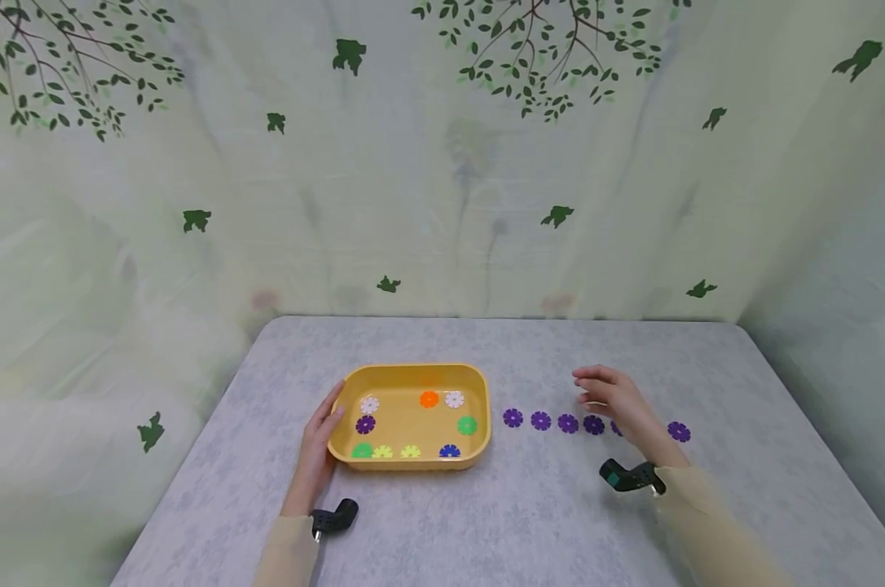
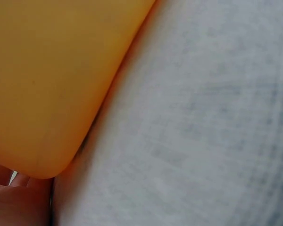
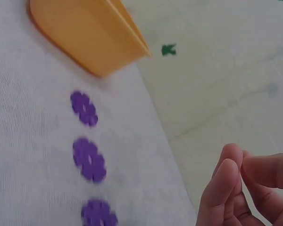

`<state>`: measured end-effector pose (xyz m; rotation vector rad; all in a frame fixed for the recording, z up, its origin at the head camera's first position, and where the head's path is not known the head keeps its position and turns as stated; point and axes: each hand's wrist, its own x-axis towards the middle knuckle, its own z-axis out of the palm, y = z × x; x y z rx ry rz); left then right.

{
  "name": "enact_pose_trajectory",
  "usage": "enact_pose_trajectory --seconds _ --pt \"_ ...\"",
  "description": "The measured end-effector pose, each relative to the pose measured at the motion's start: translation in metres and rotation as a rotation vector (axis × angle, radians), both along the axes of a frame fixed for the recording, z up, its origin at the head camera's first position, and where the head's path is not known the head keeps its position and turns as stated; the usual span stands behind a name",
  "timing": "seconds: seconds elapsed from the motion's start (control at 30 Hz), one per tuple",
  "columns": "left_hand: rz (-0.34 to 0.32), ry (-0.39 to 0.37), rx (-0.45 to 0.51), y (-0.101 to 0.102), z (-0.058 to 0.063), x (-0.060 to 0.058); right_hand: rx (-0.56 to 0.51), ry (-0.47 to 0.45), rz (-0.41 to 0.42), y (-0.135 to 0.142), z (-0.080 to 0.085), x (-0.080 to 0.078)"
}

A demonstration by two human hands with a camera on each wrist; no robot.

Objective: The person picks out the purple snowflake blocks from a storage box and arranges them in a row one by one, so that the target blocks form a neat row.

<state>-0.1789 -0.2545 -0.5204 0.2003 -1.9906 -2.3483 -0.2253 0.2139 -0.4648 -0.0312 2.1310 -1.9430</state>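
My left hand (image 1: 316, 444) rests against the left side of a yellow tray (image 1: 413, 465), its fingers laid along the outer wall. Inside lie flower-shaped pieces: an orange piece (image 1: 429, 399), a blue piece (image 1: 450, 451), a purple piece (image 1: 365, 425), plus white, green and yellow ones. To the right of the tray, several purple flower pieces (image 1: 541, 421) form a row on the table. Over that row hovers my right hand (image 1: 626, 408), fingers loosely bent, partly covering one piece. Its fingers and thumb (image 3: 221, 179) come close together in the right wrist view; no piece shows between them.
The grey table (image 1: 413, 530) ends at a back edge against a pale curtain (image 1: 442, 163) printed with leaves and birds. At the row's right end lies a purple flower piece (image 1: 680, 431). Each wrist wears a black camera mount (image 1: 633, 475).
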Motion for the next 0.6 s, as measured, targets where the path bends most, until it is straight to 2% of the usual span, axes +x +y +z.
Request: enact_pose_trajectory --seconds 0.3,0.43,0.6 --pt "0.0 0.009 0.005 0.001 -0.002 -0.001 -0.049 -0.034 0.126 -0.112 0.02 -0.019" --pt "-0.005 0.014 -0.005 0.001 -0.002 0.0 -0.069 -0.042 0.222 -0.154 0.025 -0.019" --pt "-0.003 0.017 -0.007 0.0 -0.002 0.001 -0.143 -0.062 0.323 -0.195 0.023 -0.018"
